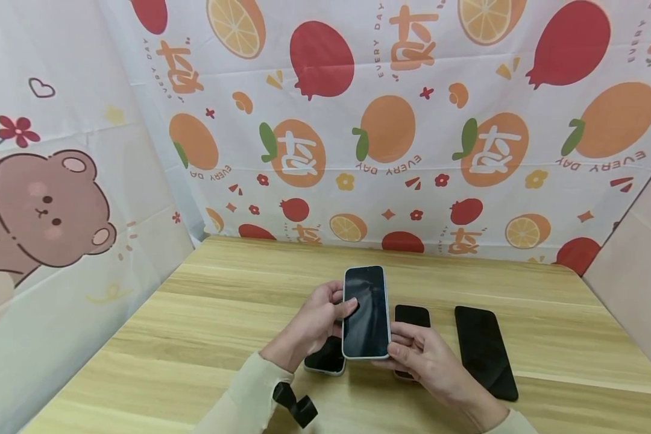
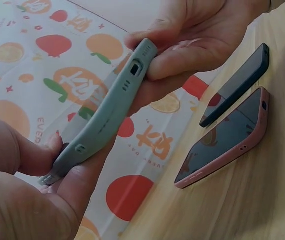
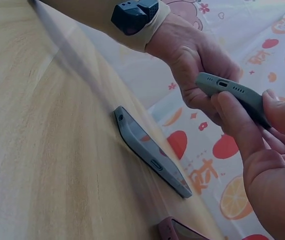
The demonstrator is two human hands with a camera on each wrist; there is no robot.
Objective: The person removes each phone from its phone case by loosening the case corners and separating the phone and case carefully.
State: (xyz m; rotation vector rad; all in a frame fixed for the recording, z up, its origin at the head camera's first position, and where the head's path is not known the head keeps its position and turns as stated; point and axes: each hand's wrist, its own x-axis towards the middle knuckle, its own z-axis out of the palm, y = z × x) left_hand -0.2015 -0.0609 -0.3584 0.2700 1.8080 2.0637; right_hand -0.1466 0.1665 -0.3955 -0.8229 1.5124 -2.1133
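Note:
Both hands hold a smartphone (image 1: 367,328) above the table, its dark screen facing up toward the head camera. It wears a pale green-blue case, whose edge with the charging port (image 2: 134,69) shows in the left wrist view. My left hand (image 1: 319,312) grips the phone's left side, thumb laid over the screen. At the lower right corner, my right hand (image 1: 427,357) pinches the case between thumb and fingers. Beneath the held phone lies another phone (image 1: 327,358), partly covered. A pink-cased phone (image 2: 222,142) lies behind my right hand, which hides part of it.
A larger black phone or slab (image 1: 485,349) lies on the wooden table (image 1: 195,337) at the right. A fruit-print cloth (image 1: 336,144) hangs along the back edge, and a bear-print cloth (image 1: 54,211) at the left. A black device (image 1: 295,405) is strapped to the left wrist.

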